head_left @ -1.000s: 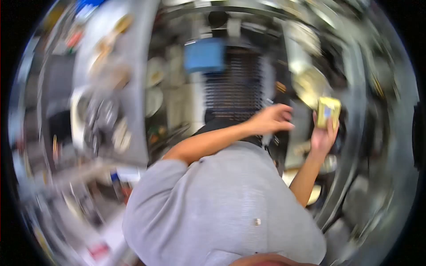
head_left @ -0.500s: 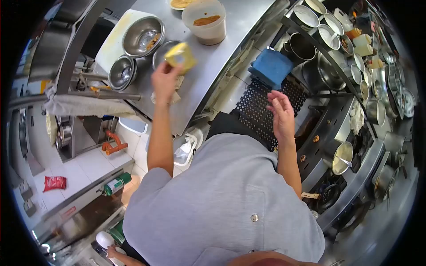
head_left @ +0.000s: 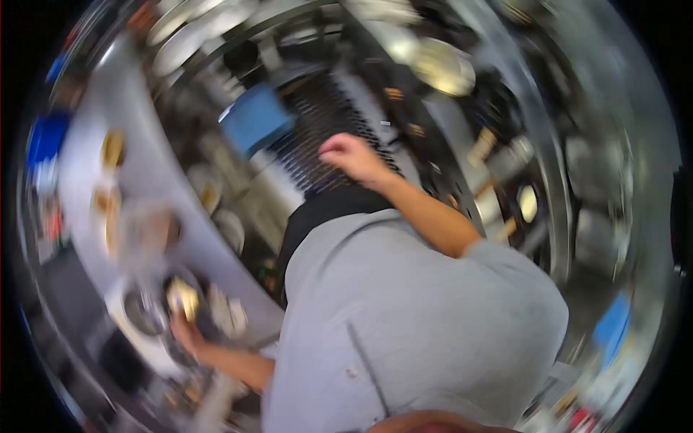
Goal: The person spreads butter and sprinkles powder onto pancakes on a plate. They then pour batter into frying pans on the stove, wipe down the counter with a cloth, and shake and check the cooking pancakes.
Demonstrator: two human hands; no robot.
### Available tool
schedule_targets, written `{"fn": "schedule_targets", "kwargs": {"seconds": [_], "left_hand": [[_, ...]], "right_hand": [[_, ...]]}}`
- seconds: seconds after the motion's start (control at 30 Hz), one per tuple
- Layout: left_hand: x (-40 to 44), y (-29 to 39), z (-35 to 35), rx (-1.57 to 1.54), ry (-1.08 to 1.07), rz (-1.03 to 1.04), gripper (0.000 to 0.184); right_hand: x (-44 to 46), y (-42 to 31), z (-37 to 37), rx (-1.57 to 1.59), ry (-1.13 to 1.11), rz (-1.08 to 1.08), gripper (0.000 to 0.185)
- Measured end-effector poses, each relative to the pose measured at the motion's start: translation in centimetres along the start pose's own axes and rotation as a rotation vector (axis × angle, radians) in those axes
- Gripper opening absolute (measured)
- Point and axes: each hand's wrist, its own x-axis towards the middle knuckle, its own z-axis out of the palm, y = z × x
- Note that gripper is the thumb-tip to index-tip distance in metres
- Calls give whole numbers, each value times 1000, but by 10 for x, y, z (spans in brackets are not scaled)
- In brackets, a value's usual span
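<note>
The whole view is smeared by motion. My left hand (head_left: 188, 336) is closed on a yellow packet-like thing (head_left: 182, 297), whose exact kind I cannot make out. It is over the steel counter beside metal bowls, one of them a round bowl (head_left: 143, 310) just left of the fingers. A pale crumpled cloth (head_left: 229, 315) lies to the right of that hand. In front of my body, my right hand (head_left: 352, 157) hangs in the air over the floor mat, its fingers curled together with nothing visible in them.
A steel counter (head_left: 90, 155) runs along the left, bearing a blurred plastic tub (head_left: 148, 234). Beyond my right hand, a blue block-shaped object (head_left: 256, 121) stands by the black perforated floor mat (head_left: 310, 108). Cooking equipment, including a pan with pale contents (head_left: 444, 68), lines the right.
My view has swung round to the right, so the counter now sits lower left. My left hand still holds the yellow thing near the bowls. My right hand's fingers have curled in.
</note>
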Motion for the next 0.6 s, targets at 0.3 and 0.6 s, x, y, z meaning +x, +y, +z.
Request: {"fn": "schedule_targets", "kwargs": {"seconds": [0.3, 0.6], "left_hand": [[34, -3, -7, 846, 229, 110, 35], [-74, 58, 110, 1046, 828, 603, 25]], "right_hand": [[-11, 51, -85, -91, 329, 71, 12], [47, 2, -299, -998, 918, -92, 17]]}}
